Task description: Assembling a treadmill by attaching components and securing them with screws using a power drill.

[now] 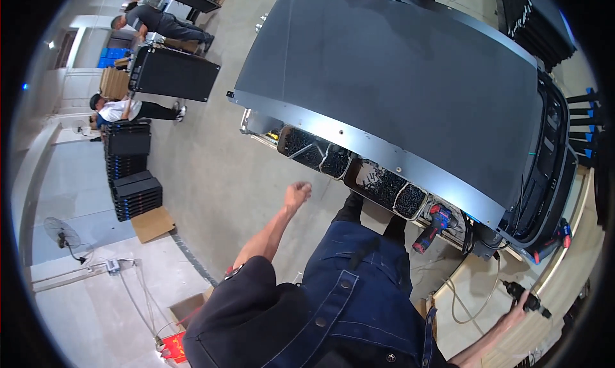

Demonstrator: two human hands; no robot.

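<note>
My left hand point(298, 194) hangs in front of the workbench, near the bins of screws, with its fingers curled. Whatever it may hold is hidden. Far to the right, my right hand point(520, 309) is wrapped round a black power screwdriver point(516, 292) beside a wooden ledge. Before me lies a large treadmill deck point(391, 67) with a dark belt and a silver side rail point(320, 126). Below that rail, open bins hold black screws point(384, 183) and more dark fasteners point(301, 149). A red-and-blue cordless drill point(435, 227) rests near the right-hand bin.
A second red-and-blue tool point(564, 235) lies by the deck's right end. A hose point(462, 318) loops beneath the bench's right side. At left stand stacked black panels point(134, 192), a fan point(61, 235) and a cardboard sheet point(154, 224). Other people point(125, 110) work farther off.
</note>
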